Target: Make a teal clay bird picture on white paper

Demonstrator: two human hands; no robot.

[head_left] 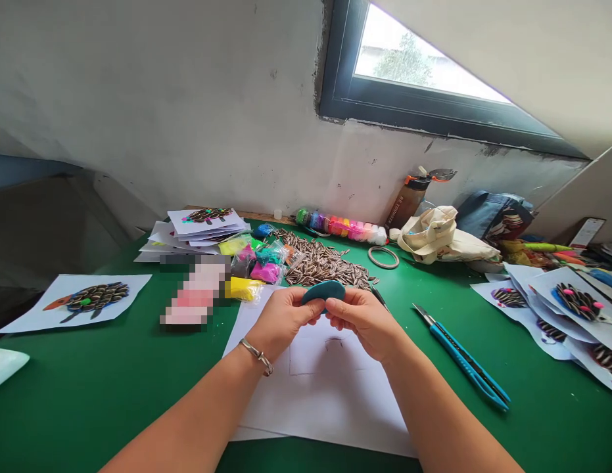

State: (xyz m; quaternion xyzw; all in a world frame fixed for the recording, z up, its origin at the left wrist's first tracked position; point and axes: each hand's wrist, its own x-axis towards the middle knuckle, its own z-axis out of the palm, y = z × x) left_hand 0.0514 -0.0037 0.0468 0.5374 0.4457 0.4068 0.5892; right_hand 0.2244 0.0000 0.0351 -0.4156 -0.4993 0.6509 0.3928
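Between my two hands, just above the paper, is a flat, rounded piece of teal modelling clay (323, 292). My left hand (284, 315) pinches its left side, thumb in front and fingers behind. My right hand (367, 316) grips the right side the same way, with the fingertips of both hands close together. Below them lies a white sheet of paper (315, 414) with faint pencil lines on it. Behind the hands spreads a pile of striped sunflower seeds (325, 261). Small bags of coloured clay, among them a yellow one (244, 288) and a magenta one (266, 272), sit left of the seeds.
A blue utility knife (461, 358) lies right of the paper. Seed pictures on paper lie at the left (79, 302) and in a stack at the right (566, 309). Along the wall are a bottle (407, 200), a cloth bag (441, 240) and a tape ring (383, 257).
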